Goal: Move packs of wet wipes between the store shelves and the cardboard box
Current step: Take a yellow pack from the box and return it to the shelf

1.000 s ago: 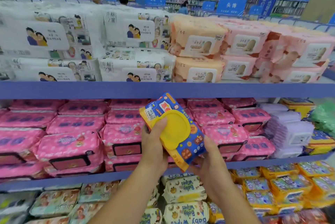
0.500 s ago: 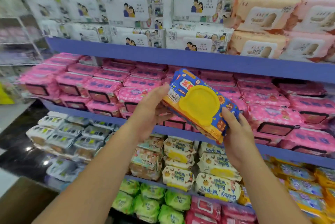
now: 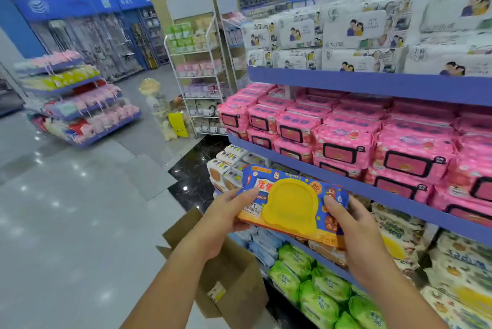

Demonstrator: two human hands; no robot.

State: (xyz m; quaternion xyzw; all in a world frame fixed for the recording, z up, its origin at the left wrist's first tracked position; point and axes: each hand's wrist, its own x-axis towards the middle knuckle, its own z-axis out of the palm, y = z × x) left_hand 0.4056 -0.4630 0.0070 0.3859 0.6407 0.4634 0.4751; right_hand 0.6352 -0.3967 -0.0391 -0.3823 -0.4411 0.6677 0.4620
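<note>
- Head view: wet wipes pack (image 3: 290, 206) is held in the air with both hands, in front of the lower store shelves (image 3: 372, 187), above and a little to the right of the cardboard box (image 3: 234, 283).
- Long axis runs left-right from hand to hand, with the right end slightly lower.
- Broad face with the yellow lid (image 3: 291, 203) faces up at the camera. Blue edge points away toward the shelving, orange edge points at the person.
- Left hand (image 3: 226, 219) grips the left short end, thumb on the top face by the lid. Its fingers are under the pack, out of sight.
- Right hand (image 3: 354, 225) grips the right short end the same way: thumb on top, fingers hidden beneath.
- The box sits on the floor (image 3: 66, 222) under the left forearm, flaps open, close to the shelf base. Can't see what's inside.
- Shelf tiers: white packs (image 3: 359, 36) on top, pink packs (image 3: 346, 142) below them, green packs (image 3: 319, 286) near the bottom.
- Further out: a wire rack (image 3: 197, 76) of goods beyond the shelf end.
</note>
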